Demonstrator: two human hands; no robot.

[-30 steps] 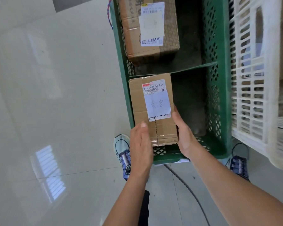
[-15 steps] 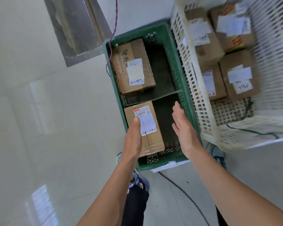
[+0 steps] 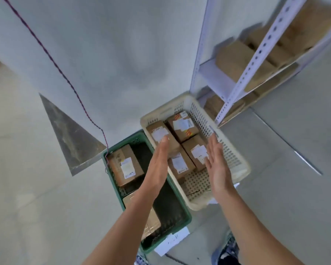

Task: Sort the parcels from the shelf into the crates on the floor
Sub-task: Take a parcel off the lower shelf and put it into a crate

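Note:
A green crate [image 3: 186, 217] on the floor holds two cardboard parcels: one at its far end [image 3: 125, 165] and one at the near end [image 3: 151, 219], partly hidden by my left forearm. Beside it, a cream crate [image 3: 241, 169] holds several labelled parcels [image 3: 182, 125]. My left hand [image 3: 158, 165] and my right hand [image 3: 217, 165] hover above the crates with fingers straight, holding nothing. The white metal shelf [image 3: 256, 58] at the upper right carries more brown parcels [image 3: 237, 62].
A red and blue cord [image 3: 65, 77] hangs down the pale wall to the green crate's far corner. A paper label [image 3: 170, 242] lies on the floor at the green crate's near end. Glossy floor tiles spread to the left and right.
Both hands have let go of the parcel, which now lies at the near end of the green crate. They have lifted up and forward, and the view has tilted up to the shelf.

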